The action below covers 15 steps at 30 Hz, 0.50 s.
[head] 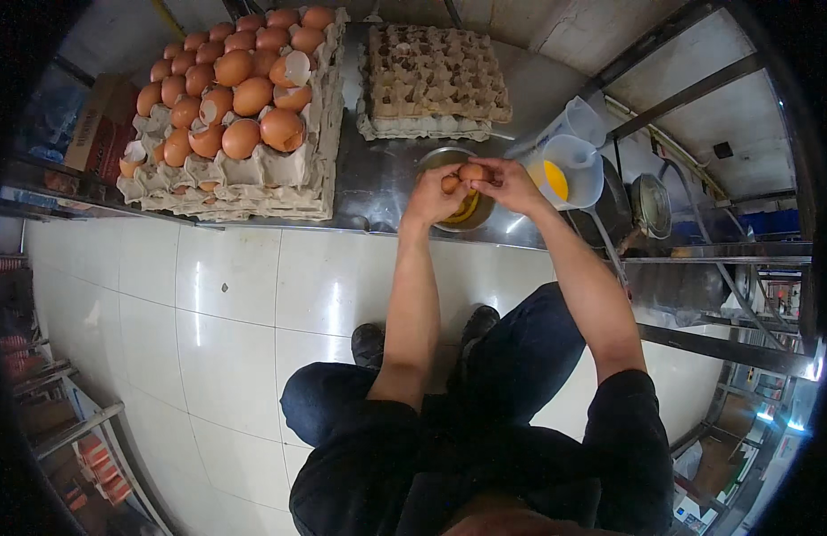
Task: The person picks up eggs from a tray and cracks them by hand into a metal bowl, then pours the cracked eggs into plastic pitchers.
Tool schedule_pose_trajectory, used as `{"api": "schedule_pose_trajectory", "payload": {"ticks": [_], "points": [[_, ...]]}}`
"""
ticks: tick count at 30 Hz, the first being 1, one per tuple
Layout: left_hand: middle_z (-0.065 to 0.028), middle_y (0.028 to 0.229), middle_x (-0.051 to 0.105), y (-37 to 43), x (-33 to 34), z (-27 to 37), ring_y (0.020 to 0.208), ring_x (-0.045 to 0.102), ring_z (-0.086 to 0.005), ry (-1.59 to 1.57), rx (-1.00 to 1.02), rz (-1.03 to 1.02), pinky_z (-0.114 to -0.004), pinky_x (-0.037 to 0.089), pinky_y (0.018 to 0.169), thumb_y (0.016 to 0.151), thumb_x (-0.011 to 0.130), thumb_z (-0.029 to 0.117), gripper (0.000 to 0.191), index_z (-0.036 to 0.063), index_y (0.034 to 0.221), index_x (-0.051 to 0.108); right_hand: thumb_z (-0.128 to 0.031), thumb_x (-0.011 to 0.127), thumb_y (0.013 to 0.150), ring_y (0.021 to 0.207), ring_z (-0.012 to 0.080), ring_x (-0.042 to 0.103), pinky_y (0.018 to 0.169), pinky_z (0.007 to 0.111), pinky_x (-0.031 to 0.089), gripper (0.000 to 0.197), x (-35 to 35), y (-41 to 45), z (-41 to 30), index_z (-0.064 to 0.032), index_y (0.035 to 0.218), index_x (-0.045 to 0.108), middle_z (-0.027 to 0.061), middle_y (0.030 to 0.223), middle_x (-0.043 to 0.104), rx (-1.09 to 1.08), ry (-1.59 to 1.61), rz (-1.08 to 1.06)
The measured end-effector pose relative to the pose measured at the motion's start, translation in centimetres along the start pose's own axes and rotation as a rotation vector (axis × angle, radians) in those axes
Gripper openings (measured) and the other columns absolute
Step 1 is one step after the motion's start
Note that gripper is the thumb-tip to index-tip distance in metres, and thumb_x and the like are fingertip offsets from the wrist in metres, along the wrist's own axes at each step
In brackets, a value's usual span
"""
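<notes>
Both my hands are together over a round metal bowl (483, 214) on the steel table. My left hand (428, 194) grips a small brown egg or shell piece (449, 183). Between the fingers of my right hand (514, 184) is a brown eggshell (475, 173); whether it is whole or broken I cannot tell. Yellow liquid egg (462, 211) shows inside the bowl below, partly hidden by my hands. Just right of them, a translucent plastic jug (587, 191) holds more yellow egg.
At left, stacked pulp trays (272, 171) carry many brown eggs (252, 96) and broken shells (292, 69). Another stack of egg trays (433, 74) sits behind the bowl. A second jug (581, 120) stands behind the first. A long handle (607, 244) juts past the table edge (306, 223).
</notes>
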<state>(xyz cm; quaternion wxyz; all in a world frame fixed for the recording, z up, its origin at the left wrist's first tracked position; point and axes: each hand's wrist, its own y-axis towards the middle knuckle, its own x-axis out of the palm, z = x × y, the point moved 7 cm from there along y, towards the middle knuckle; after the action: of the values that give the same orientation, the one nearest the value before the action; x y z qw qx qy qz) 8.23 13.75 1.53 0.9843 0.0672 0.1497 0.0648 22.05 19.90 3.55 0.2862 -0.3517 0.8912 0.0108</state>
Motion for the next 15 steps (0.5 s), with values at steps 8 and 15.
{"api": "schedule_pose_trajectory", "payload": {"ticks": [8, 15], "points": [[-0.0193, 0.083, 0.066, 0.5, 0.3, -0.2, 0.077, 0.065, -0.0365, 0.122, 0.025, 0.036, -0.039, 0.052, 0.070, 0.072, 0.068, 0.019, 0.030, 0.0057, 0.099, 0.068, -0.016, 0.071, 0.073, 0.095, 0.0339, 0.066, 0.082, 0.036, 0.053, 0.051, 0.4, 0.3, -1.1, -0.0065, 0.122, 0.061, 0.0223, 0.106, 0.065, -0.050, -0.271, 0.059], [-0.0197, 0.082, 0.065, 0.4, 0.4, -0.4, 0.078, 0.063, -0.0402, 0.201, 0.048, 0.133, -0.041, 0.052, 0.068, 0.072, 0.066, 0.020, 0.026, 0.0085, 0.095, 0.069, -0.014, 0.069, 0.070, 0.096, 0.0354, 0.064, 0.083, 0.040, 0.052, 0.049, 0.1, 0.0, -1.8, -0.0122, 0.118, 0.064, 0.0183, 0.102, 0.066, -0.180, -0.426, 0.119]]}}
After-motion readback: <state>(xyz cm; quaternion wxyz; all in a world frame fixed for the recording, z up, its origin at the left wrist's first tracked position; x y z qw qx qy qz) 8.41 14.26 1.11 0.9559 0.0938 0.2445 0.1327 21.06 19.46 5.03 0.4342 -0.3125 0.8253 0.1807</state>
